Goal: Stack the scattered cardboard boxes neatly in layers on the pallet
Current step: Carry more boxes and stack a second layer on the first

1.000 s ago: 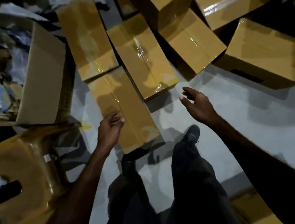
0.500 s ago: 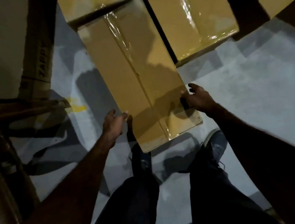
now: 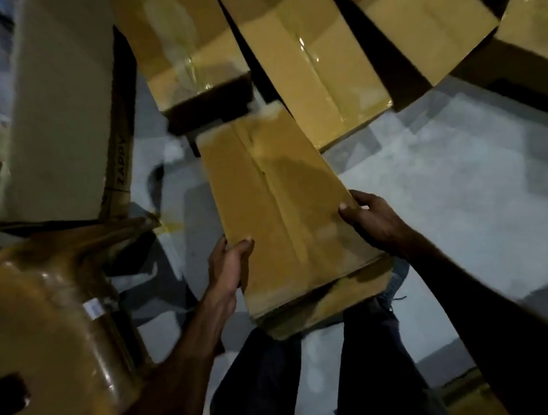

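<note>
A long taped cardboard box [image 3: 275, 200] is lifted off the grey floor, its near end raised above my legs. My left hand [image 3: 229, 264] grips its left edge, thumb on top. My right hand [image 3: 367, 218] grips its right edge, thumb on the top face. Several more taped boxes lie scattered beyond it: one [image 3: 176, 43] straight ahead, one [image 3: 310, 61] to its right, others [image 3: 421, 13] at the upper right. No pallet is in view.
A large pale carton [image 3: 60, 109] stands at the left. A shiny tape-wrapped box [image 3: 40, 339] sits at the lower left with a dark handle slot. Bare grey floor [image 3: 470, 190] lies to the right. My legs and shoes are below the held box.
Both hands closed on the sides of the long box and raised its near end off the floor toward me. The camera has pulled back up.
</note>
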